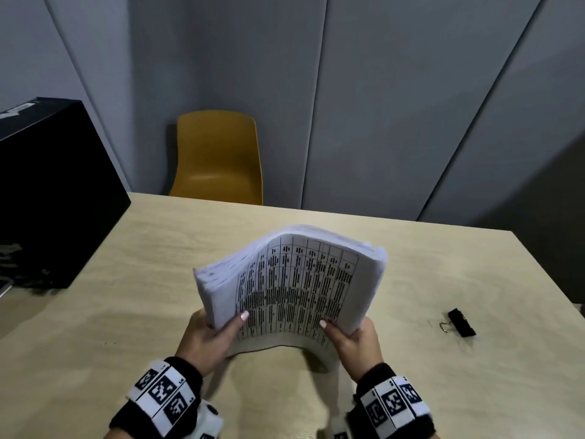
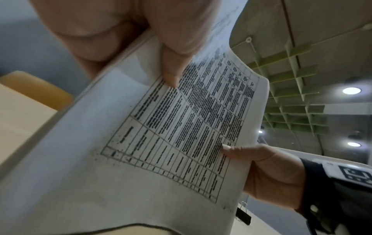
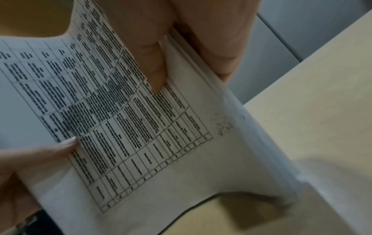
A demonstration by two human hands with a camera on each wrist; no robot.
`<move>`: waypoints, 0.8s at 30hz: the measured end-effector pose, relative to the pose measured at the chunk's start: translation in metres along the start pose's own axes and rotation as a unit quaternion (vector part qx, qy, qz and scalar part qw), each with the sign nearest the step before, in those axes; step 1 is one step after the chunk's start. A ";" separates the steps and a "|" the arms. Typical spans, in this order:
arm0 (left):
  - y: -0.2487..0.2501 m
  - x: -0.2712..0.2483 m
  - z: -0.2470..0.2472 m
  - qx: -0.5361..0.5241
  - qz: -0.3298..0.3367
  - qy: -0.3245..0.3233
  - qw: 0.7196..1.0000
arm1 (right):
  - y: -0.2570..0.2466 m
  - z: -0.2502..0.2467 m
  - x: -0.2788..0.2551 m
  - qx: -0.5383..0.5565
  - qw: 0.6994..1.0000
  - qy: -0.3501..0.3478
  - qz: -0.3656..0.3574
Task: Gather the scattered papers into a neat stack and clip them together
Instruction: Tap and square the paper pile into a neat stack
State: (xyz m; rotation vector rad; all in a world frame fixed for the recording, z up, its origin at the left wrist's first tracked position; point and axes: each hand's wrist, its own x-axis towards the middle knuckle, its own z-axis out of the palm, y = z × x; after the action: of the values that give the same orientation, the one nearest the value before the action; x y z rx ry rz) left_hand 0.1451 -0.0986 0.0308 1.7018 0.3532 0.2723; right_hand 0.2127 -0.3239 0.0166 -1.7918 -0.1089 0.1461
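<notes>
A thick stack of white papers (image 1: 294,280) with a printed table on the front sheet stands on its lower edge on the table, bowed toward me. My left hand (image 1: 215,334) grips its left side, thumb on the front sheet. My right hand (image 1: 348,335) grips its right side the same way. The left wrist view shows the stack of papers (image 2: 161,143) up close with my left thumb (image 2: 171,70) pressed on it and my right hand (image 2: 267,171) at the far edge. The right wrist view shows the papers (image 3: 141,127) under my right thumb (image 3: 155,68). A black binder clip (image 1: 460,322) lies on the table to the right.
The light wooden table (image 1: 142,264) stretches around the stack. A black box (image 1: 47,191) sits at its left edge. A yellow chair (image 1: 218,160) stands beyond the far edge against grey wall panels.
</notes>
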 end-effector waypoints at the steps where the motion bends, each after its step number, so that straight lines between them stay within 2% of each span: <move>1: 0.003 -0.002 0.002 0.003 -0.011 0.001 1.000 | 0.002 0.000 0.000 0.000 1.000 -0.013 0.014; 4: 0.001 -0.003 0.002 0.032 -0.005 -0.019 0.999 | 0.003 0.000 -0.002 -0.012 0.999 -0.019 0.032; 8: 0.000 -0.001 -0.004 0.032 0.008 -0.015 0.999 | -0.009 0.001 -0.002 -0.043 0.998 0.042 0.001; 10: 0.008 0.001 -0.004 -0.005 0.000 0.023 1.000 | -0.008 -0.001 -0.001 -0.068 0.994 0.080 0.012; 12: 0.017 -0.003 -0.003 -0.054 -0.020 0.062 0.996 | -0.006 -0.002 -0.002 -0.017 0.992 0.098 0.073; 14: 0.025 -0.005 0.002 -0.129 -0.041 0.058 0.989 | -0.006 0.000 -0.005 0.104 0.980 0.074 0.152; 17: 0.028 -0.010 0.010 -0.270 -0.090 0.012 0.958 | -0.009 0.005 -0.007 0.299 0.926 -0.052 0.225; 19: 0.026 -0.015 0.016 -0.304 -0.103 -0.009 0.947 | -0.012 0.007 -0.006 0.375 0.895 -0.113 0.211; 21: 0.019 -0.021 0.019 -0.272 -0.114 -0.036 0.955 | -0.013 0.007 -0.004 0.421 0.883 -0.119 0.169; 22: 0.013 -0.022 0.018 -0.268 -0.122 -0.045 0.955 | -0.013 0.004 -0.003 0.422 0.887 -0.110 0.148; 24: 0.009 -0.020 0.010 -0.312 -0.133 -0.029 0.940 | -0.011 -0.008 0.001 0.379 0.914 -0.079 0.123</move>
State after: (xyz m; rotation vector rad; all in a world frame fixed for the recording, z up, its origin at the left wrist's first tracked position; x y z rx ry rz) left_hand 0.1312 -0.1164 0.0386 1.0210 0.3973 0.1135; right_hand 0.2153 -0.3293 0.0290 -1.0061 0.0581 0.4501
